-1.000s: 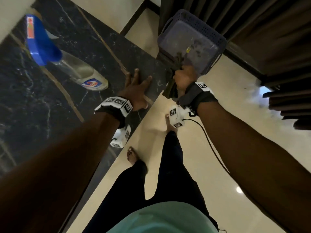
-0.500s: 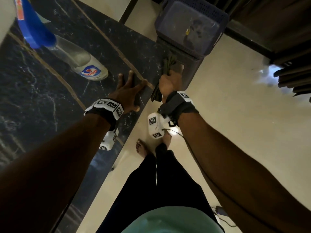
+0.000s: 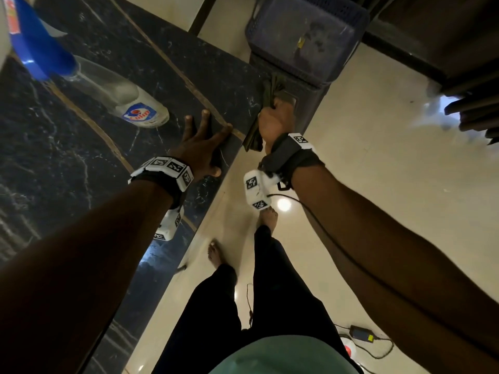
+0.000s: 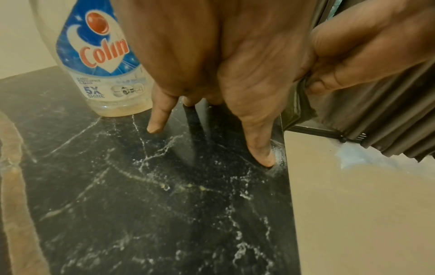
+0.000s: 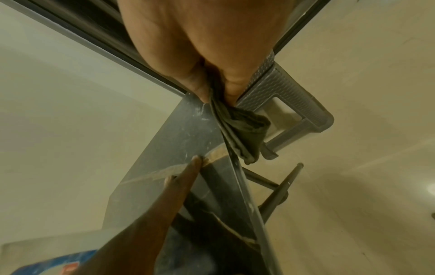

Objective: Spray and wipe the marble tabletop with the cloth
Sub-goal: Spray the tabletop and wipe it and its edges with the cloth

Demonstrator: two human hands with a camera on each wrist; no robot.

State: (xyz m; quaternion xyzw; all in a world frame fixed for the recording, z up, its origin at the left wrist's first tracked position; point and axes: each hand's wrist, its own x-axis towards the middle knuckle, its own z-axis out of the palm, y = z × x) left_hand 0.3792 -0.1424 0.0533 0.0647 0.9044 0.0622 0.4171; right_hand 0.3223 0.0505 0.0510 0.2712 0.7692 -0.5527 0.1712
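The black marble tabletop with white veins fills the left of the head view. My left hand rests flat on it near the right edge, fingers spread and straight, fingertips on the stone. My right hand grips a folded olive cloth against the table's right edge; the cloth hangs below my fist along that edge. A clear spray bottle with a blue trigger head and Colin label stands on the marble, left of my left hand.
A dark plastic stool carrying a purple perforated basket stands just past the table's far corner. Dark curtains hang at the right. Beige floor tiles, my bare feet, a cable and a charger lie beside the table.
My right hand with the cloth stays at the table's right edge beside the stool. My left hand stays flat on the marble. The view has tilted and shifted.
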